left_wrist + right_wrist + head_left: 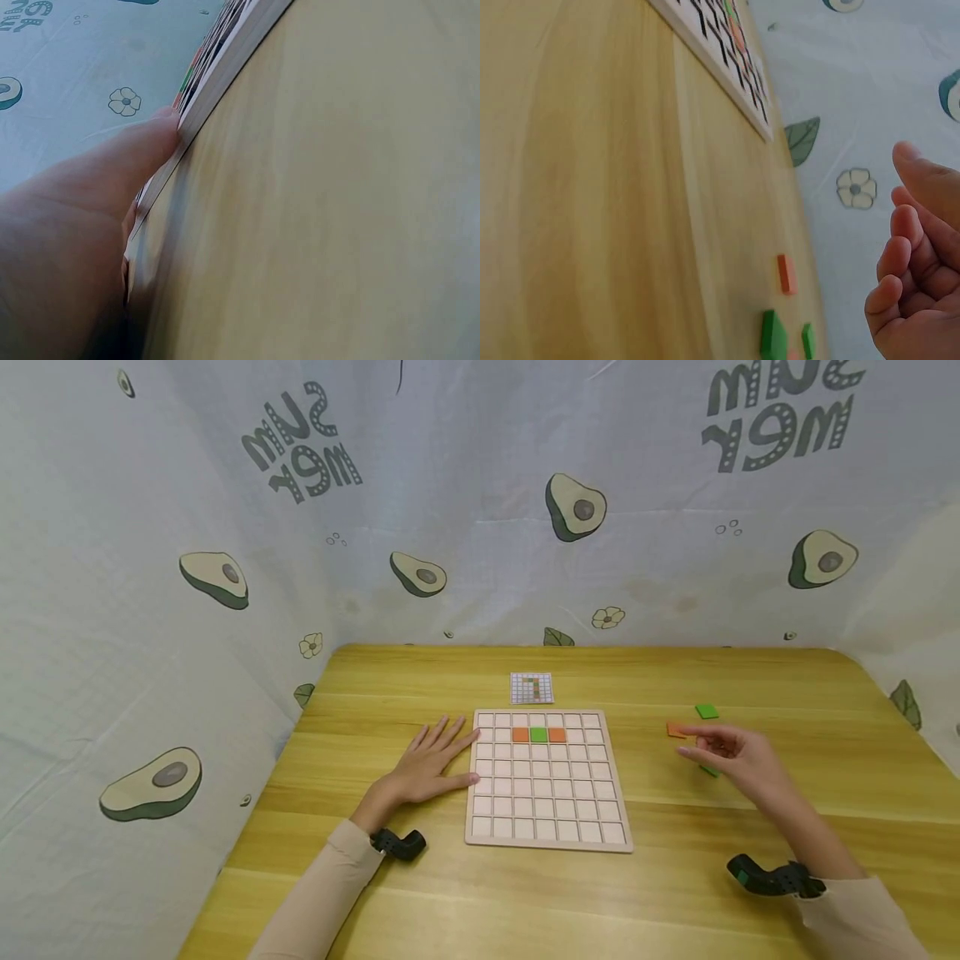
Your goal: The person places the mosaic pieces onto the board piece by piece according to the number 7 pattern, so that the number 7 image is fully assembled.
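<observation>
A pale gridded board [551, 846] lies on the table, with an orange tile [521, 735], a green tile [538, 735] and another orange tile [557, 735] side by side in its second row. Spread flat at the board's left edge is my left hand [430, 766], its thumb and fingertips touching the rim. My right hand [731, 756] hovers over loose tiles on the right, thumb and index finger apart with nothing between them. Below it, a loose orange tile [675, 730] is by the index fingertip, and a green tile [773, 336] shows in the right wrist view.
Behind the board lies a small printed card [532, 688] with a coloured grid pattern. Another green tile [707, 711] lies beyond my right hand. A patterned curtain [480, 527] hangs along the back edge of the wooden table [390, 893].
</observation>
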{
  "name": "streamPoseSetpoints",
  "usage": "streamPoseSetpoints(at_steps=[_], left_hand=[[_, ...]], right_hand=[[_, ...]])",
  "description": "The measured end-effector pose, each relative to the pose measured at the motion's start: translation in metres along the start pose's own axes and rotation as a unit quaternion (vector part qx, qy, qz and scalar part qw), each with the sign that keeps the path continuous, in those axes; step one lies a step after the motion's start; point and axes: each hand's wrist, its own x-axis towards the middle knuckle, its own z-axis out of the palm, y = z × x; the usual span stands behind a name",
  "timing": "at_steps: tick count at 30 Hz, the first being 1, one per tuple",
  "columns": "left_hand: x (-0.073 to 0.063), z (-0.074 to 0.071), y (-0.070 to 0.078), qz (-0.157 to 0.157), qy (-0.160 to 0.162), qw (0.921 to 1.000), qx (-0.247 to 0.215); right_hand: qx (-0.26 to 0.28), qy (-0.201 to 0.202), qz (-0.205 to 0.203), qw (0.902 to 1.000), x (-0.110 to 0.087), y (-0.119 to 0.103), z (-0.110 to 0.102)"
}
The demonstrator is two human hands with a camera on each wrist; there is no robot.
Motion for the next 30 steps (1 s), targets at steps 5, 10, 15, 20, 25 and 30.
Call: streamPoseSetpoints(at_steps=[5,10,15,20,25,30], left_hand=[[0.000,-0.001,0.001,-0.004,-0.007,1.0000,0.003],[0.000,-0.001,0.002,0.000,-0.003,1.0000,-0.003],[0.000,-0.001,0.002,0.006,0.004,1.0000,0.000],[0.000,-0.002,0.003,0.000,-0.001,1.0000,-0.004],[-0.001,-0.003,0.003,-0.003,-0.002,1.0000,-0.004],[-0.002,-0.003,0.004,-0.002,-0.002,1.0000,-0.006]], right_hand=[[-0.008,0.009,0.014,0.9998,-0.010,0.011,-0.008],[-0.021,0.022,0.034,0.9990,-0.018,0.022,-0.013],[-0.031,0.032,0.063,0.9970,-0.025,0.032,-0.015],[-0.015,0.043,0.089,0.9950,-0.029,0.039,-0.016],[-0.022,0.043,0.099,0.9939,-0.030,0.044,-0.016],[-0.033,0.038,0.111,0.9926,-0.030,0.048,-0.015]])
